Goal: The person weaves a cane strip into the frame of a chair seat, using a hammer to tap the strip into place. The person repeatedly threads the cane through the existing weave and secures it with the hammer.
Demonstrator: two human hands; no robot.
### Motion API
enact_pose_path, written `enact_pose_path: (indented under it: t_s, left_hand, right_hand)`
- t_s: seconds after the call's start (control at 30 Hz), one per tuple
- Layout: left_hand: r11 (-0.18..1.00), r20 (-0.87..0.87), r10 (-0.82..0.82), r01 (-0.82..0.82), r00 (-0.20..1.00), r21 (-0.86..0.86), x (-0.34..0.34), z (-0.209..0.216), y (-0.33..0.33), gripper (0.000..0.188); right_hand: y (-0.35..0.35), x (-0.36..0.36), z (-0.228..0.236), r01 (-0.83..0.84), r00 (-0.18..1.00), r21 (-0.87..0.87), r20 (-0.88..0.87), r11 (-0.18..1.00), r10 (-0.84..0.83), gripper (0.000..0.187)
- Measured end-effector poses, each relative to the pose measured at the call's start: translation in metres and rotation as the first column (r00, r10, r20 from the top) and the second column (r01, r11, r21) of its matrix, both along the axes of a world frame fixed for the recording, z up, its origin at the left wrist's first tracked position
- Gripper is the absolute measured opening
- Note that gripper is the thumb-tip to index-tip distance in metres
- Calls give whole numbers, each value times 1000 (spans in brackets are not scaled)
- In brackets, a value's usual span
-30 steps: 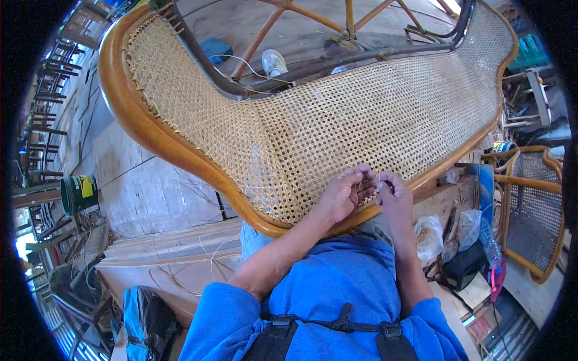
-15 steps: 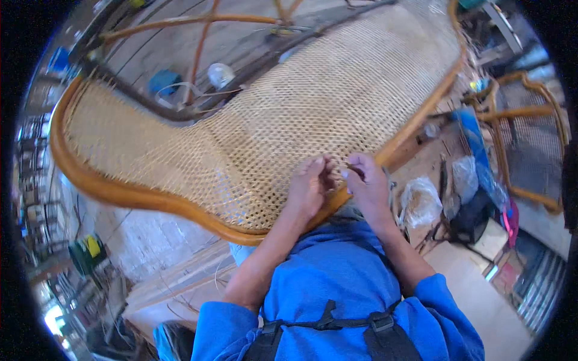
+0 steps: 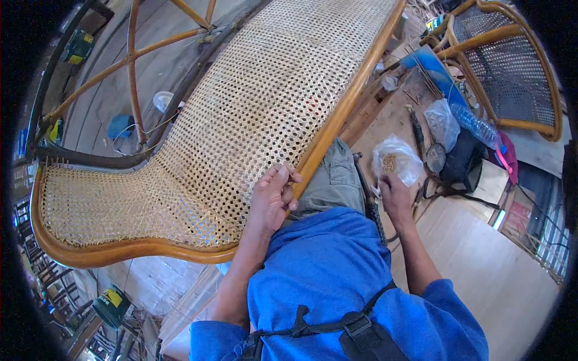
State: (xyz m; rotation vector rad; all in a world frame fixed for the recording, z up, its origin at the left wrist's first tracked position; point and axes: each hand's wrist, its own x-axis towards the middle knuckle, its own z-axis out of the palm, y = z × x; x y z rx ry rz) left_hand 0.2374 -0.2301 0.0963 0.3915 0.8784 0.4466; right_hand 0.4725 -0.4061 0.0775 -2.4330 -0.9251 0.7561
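Under the half-curled left hand point(image 3: 276, 192) lies the woven cane panel point(image 3: 241, 114); whether fingers pinch anything, one cannot tell. The right hand point(image 3: 394, 195), fingers bunched (its hold is unclear), meets the clear plastic bag point(image 3: 412, 165), which a careless pull could spill.

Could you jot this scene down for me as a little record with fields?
Main piece: woven cane panel in a curved brown frame
Left hand: fingers curled, at the panel's near edge
Right hand: at a clear plastic bag showing brown contents; grip unclear
Farther right: clear bottle
Upper right: another caned piece
Clothing: blue shirt
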Motion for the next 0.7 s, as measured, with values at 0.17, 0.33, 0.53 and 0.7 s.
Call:
enact_pose_path:
  t_s: [0.17,0.33,0.53,0.7]
  left_hand:
    - [995,-90,-70,76,993,68,7,-6,-2,16]
    - [990,-57,-119,123,991,74,12,-1,-6,19]
    - [996,-26,-86,86,996,17,13,-2,-8,18]
    - [997,13,-58,59,998,-45,9,-4,-9,19]
  right_hand:
    - [-85,2,-51,-135,893,-256,387,957,229,26]
    - [-84,11,-56,-181,918,-133,332,975,216,26]
    - [-95,28,-62,-324,920,-191,165,927,356,25]
    - [-68,-2,12,-74,997,-288,-26,955,69,22]
